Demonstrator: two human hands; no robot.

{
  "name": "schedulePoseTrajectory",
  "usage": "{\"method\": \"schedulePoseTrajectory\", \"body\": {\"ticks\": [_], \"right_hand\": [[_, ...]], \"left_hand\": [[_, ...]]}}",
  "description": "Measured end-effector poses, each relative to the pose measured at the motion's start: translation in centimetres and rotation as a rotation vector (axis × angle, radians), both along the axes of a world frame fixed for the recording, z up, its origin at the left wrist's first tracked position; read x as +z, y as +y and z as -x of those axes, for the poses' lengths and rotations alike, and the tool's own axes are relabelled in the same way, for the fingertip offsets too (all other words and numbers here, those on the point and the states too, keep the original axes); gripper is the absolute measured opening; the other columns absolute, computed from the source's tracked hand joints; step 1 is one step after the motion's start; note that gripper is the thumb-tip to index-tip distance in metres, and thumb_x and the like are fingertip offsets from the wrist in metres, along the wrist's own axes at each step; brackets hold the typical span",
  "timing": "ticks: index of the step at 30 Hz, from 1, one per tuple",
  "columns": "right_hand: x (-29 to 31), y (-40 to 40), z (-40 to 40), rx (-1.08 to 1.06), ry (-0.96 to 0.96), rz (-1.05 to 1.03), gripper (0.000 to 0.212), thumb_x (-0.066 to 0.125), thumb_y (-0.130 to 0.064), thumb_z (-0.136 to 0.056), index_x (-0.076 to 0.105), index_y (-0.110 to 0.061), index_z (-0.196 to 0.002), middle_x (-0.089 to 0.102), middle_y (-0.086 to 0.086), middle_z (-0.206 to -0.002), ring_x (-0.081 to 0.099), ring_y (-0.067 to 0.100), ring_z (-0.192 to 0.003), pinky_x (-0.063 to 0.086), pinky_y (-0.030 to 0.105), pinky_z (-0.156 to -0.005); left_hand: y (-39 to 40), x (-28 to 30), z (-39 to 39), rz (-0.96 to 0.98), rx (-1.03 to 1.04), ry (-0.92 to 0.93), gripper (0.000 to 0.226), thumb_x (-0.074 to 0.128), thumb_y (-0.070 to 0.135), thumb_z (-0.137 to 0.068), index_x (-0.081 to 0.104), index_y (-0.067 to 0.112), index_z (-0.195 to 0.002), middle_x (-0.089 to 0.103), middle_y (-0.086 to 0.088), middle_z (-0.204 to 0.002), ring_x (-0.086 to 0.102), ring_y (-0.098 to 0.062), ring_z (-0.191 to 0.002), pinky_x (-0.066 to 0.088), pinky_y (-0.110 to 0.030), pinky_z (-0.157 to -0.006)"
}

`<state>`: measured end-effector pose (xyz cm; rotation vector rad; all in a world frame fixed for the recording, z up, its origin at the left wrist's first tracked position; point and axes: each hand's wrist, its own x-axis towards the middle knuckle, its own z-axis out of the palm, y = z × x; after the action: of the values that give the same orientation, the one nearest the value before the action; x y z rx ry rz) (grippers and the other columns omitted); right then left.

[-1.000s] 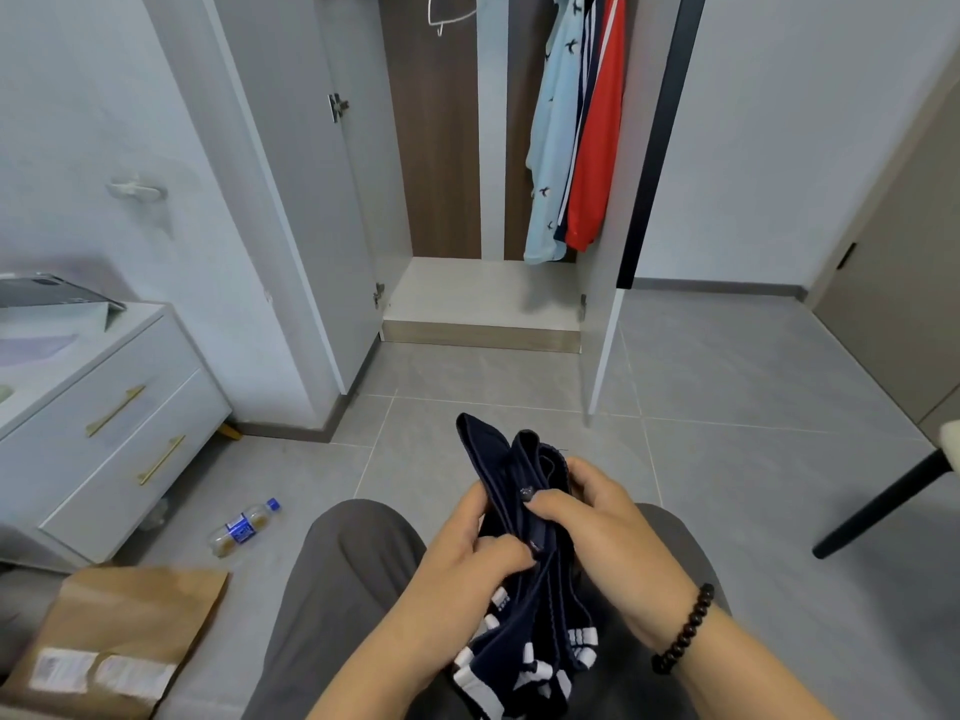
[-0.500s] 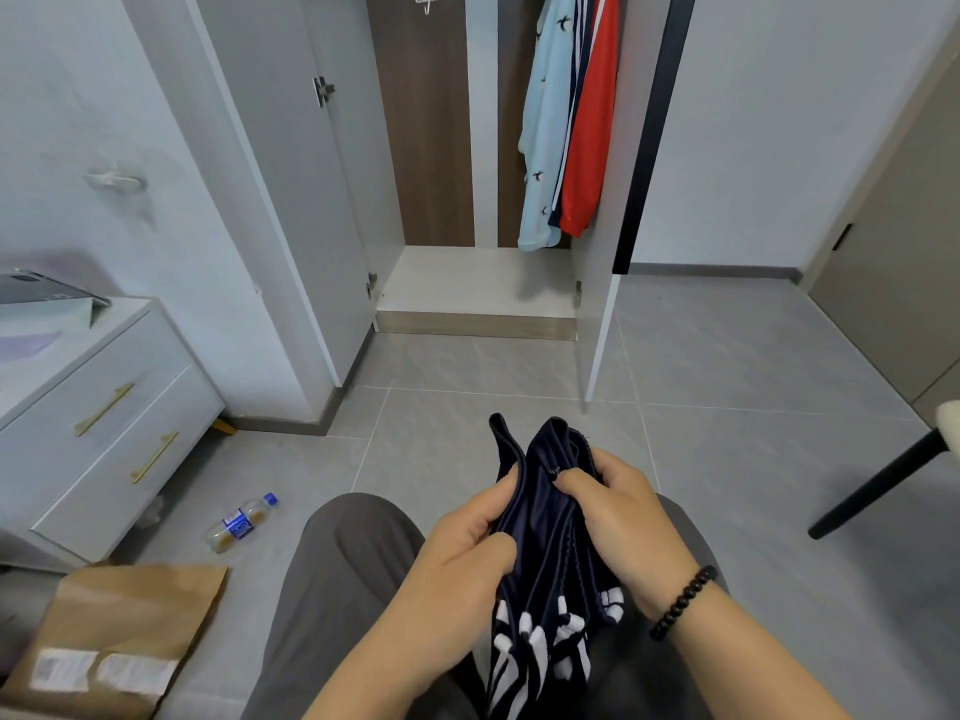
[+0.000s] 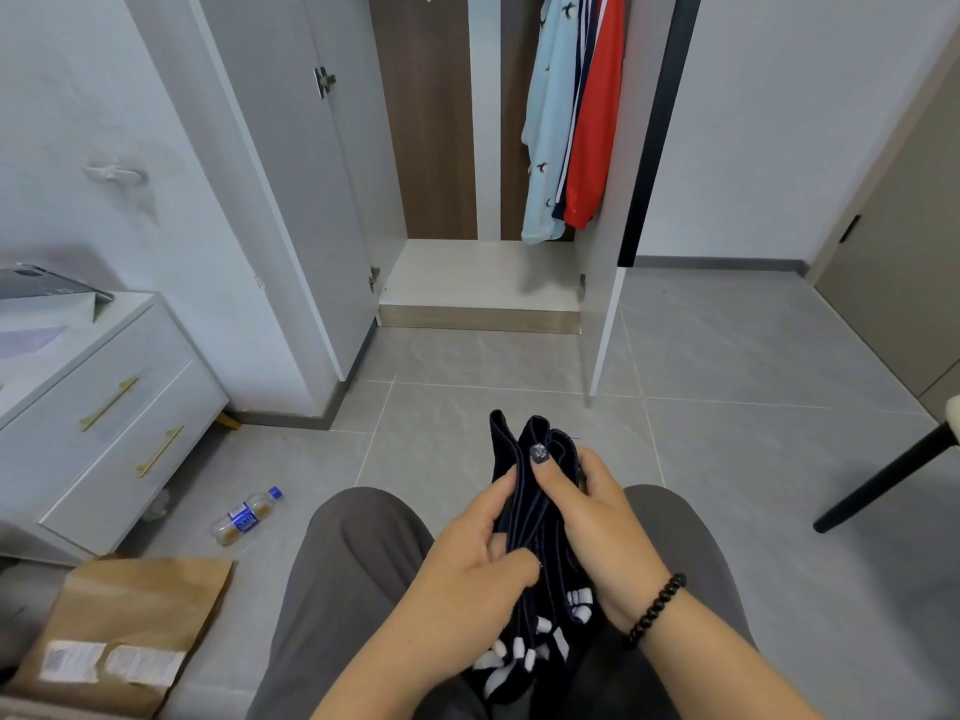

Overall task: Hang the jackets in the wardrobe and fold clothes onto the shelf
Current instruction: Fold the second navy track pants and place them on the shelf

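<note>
A dark navy garment [image 3: 530,517] with white stripes at its lower end is bunched upright over my lap. My left hand [image 3: 475,561] grips its left side with fingers curled into the folds. My right hand [image 3: 587,517], with a bead bracelet on the wrist, clasps the right side, thumb pressed across the top folds. Ahead stands the open wardrobe [image 3: 478,278] with a pale bottom shelf. A light blue shirt [image 3: 545,127] and a red jacket [image 3: 595,111] hang at its right.
A white drawer unit [image 3: 98,407] stands at the left. A plastic bottle [image 3: 247,517] lies on the grey tiled floor, and a brown paper parcel [image 3: 124,626] lies nearer me. A black chair leg [image 3: 883,475] slants in at the right. The open wardrobe doors [image 3: 602,324] flank the shelf.
My hands gathered the navy garment tighter and drew it upright between them. The right thumb slid across the top folds. The view tilted a little downward.
</note>
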<state>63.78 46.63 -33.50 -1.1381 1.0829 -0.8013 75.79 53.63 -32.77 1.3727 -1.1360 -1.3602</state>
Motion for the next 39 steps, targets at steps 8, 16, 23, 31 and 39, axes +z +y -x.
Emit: {"method": "schedulePoseTrajectory", "body": {"ticks": [8, 16, 23, 31, 39], "right_hand": [[-0.3, -0.1, 0.5, 0.081, -0.006, -0.045, 0.044, 0.067, -0.022, -0.069, 0.057, -0.031, -0.111, 0.069, -0.002, -0.101, 0.07, 0.01, -0.086, 0.058, 0.03, -0.074], [0.3, -0.4, 0.5, 0.069, 0.009, -0.019, 0.026, 0.056, -0.002, -0.078, 0.065, -0.018, -0.096, 0.066, 0.005, -0.083, 0.065, 0.014, -0.074, 0.057, 0.031, -0.07], [1.4, -0.9, 0.2, 0.103, 0.021, -0.014, 0.033, 0.071, -0.037, -0.073, 0.064, -0.02, -0.101, 0.072, 0.004, -0.094, 0.07, 0.017, -0.085, 0.058, 0.036, -0.077], [3.7, -3.4, -0.5, 0.109, 0.117, 0.044, 0.021, 0.061, -0.008, -0.078, 0.059, -0.003, -0.098, 0.064, 0.008, -0.081, 0.065, 0.017, -0.071, 0.057, 0.035, -0.068], [8.1, -9.2, -5.1, -0.045, -0.028, -0.008, 0.012, 0.057, -0.003, -0.078, 0.05, -0.008, -0.087, 0.05, 0.009, -0.073, 0.055, 0.023, -0.065, 0.046, 0.032, -0.058]], "left_hand": [[-0.4, -0.5, -0.7, 0.048, 0.005, 0.344, 0.061, 0.044, 0.002, -0.073, 0.066, 0.027, -0.124, 0.07, -0.01, -0.105, 0.069, -0.024, -0.083, 0.054, -0.022, -0.067], [-0.4, -0.5, -1.2, 0.06, 0.06, 0.384, 0.059, 0.047, 0.003, -0.07, 0.068, 0.027, -0.12, 0.068, -0.018, -0.118, 0.065, -0.032, -0.103, 0.053, -0.034, -0.084], [-0.4, -0.8, -0.3, 0.046, 0.056, 0.451, 0.072, 0.067, 0.005, -0.068, 0.052, 0.018, -0.138, 0.054, -0.018, -0.081, 0.055, -0.014, -0.06, 0.051, -0.024, -0.065], [-1.2, -0.6, -0.8, 0.202, 0.148, 0.603, 0.065, 0.075, 0.012, -0.064, 0.063, 0.018, -0.127, 0.069, -0.003, -0.109, 0.058, -0.012, -0.062, 0.053, -0.023, -0.062], [-3.0, -1.6, -1.9, 0.345, 0.4, -0.08, 0.095, 0.086, 0.059, -0.049, 0.037, 0.059, -0.13, 0.048, 0.032, -0.132, 0.046, 0.016, -0.119, 0.044, -0.005, -0.084]]}}
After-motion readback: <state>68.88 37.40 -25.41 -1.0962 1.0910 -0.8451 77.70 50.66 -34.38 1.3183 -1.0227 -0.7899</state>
